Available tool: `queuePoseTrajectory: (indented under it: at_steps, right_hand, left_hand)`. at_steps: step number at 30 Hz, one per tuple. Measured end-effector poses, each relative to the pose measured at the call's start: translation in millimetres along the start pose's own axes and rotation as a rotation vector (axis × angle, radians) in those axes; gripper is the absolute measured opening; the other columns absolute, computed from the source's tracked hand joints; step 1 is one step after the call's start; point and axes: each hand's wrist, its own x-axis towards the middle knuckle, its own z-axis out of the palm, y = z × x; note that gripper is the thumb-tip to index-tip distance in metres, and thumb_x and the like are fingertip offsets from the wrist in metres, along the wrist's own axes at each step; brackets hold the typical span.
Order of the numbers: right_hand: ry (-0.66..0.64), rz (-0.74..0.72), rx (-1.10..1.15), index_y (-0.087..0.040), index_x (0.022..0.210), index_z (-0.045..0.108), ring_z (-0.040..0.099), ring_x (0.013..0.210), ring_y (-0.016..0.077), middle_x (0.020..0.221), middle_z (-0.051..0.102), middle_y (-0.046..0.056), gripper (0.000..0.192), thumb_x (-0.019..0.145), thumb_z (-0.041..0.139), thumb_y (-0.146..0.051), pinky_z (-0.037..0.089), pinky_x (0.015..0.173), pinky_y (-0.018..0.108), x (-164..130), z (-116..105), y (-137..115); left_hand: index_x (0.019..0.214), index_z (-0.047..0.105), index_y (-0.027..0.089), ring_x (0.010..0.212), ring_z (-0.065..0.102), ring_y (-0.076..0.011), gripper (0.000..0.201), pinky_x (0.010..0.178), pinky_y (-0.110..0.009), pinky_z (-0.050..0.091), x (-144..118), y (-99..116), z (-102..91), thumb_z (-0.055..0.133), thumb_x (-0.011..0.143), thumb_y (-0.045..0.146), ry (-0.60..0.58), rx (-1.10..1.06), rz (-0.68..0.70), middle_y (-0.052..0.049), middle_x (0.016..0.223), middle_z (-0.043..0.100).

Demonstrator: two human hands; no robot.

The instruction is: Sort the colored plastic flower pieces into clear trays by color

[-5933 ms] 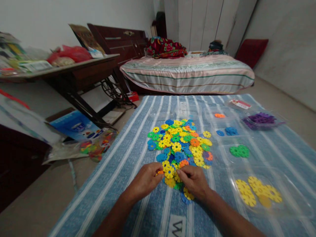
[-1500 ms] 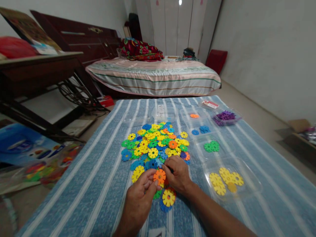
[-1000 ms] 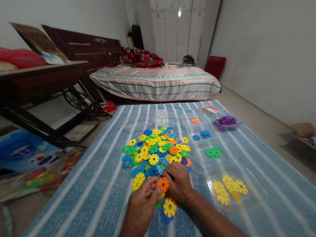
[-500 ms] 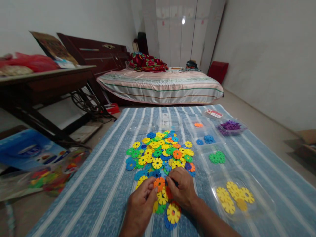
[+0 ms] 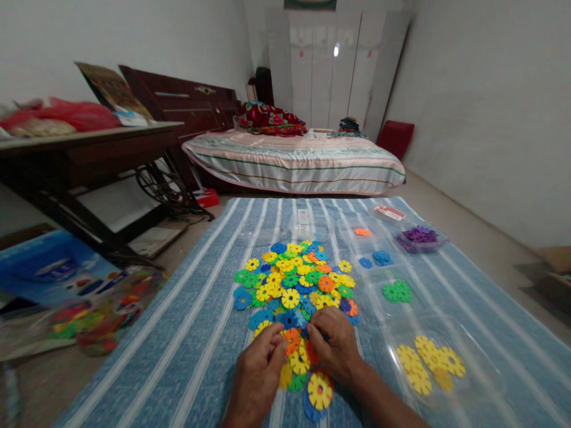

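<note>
A loose heap of notched plastic flower discs in yellow, green, blue and orange spreads over the striped cloth in front of me. My left hand is at its near left side, thumb and fingers pressed together; what lies between them, if anything, is hidden. Just right of those fingertips is an orange disc, and I cannot tell whether they touch it. Across from it my right hand is curled over the heap, with something dark partly showing under its fingers. Close below both hands lies a yellow disc.
Clear plastic boxes stand right of the heap, holding yellow discs, green discs, blue discs, an orange disc and purple discs. A red-and-white card lies at the far right. Beyond the cloth is a bed.
The view has tilted up a little, so everything sits slightly lower and further right. Both hands stay close together over the near part of the heap, with little finger movement.
</note>
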Motion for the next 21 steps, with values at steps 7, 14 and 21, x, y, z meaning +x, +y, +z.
queuePoseTrajectory:
  at_steps: [7, 14, 21]
  right_hand:
    - [-0.003, 0.006, 0.011, -0.020, 0.072, 0.059, 0.055, 0.069, 0.0143, 0.070, 0.061, 0.002, 0.021, 0.091, 0.052, -0.021, 0.040, 0.066, 0.028, -1.2, -0.6, 0.4]
    - [0.019, -0.027, -0.026, -0.020, 0.071, 0.058, 0.055, 0.068, 0.0144, 0.069, 0.061, 0.002, 0.021, 0.091, 0.052, -0.020, 0.040, 0.065, 0.028, 0.2, -0.2, -2.4]
    - [0.049, -0.041, -0.071, -0.020, 0.071, 0.057, 0.055, 0.068, 0.0149, 0.069, 0.061, 0.003, 0.020, 0.090, 0.051, -0.018, 0.041, 0.064, 0.028, 0.9, 2.6, -4.0]
  left_hand:
    - [0.095, 0.069, 0.020, 0.074, 0.071, -0.0205, 0.037, 0.069, -0.029, 0.059, -2.8, 2.4, -2.3, 0.056, 0.069, 0.043, 0.019, -0.058, -0.050, -0.004, 0.081, 0.073]
    - [0.091, 0.068, 0.020, 0.068, 0.070, -0.0192, 0.036, 0.066, -0.030, 0.058, -2.6, 5.0, -2.4, 0.056, 0.065, 0.043, 0.028, -0.166, -0.124, -0.003, 0.080, 0.073]
    - [0.095, 0.067, 0.021, 0.081, 0.072, -0.0207, 0.037, 0.074, -0.030, 0.059, -1.1, -2.3, -2.1, 0.056, 0.065, 0.041, 0.018, -0.195, -0.118, -0.005, 0.091, 0.075]
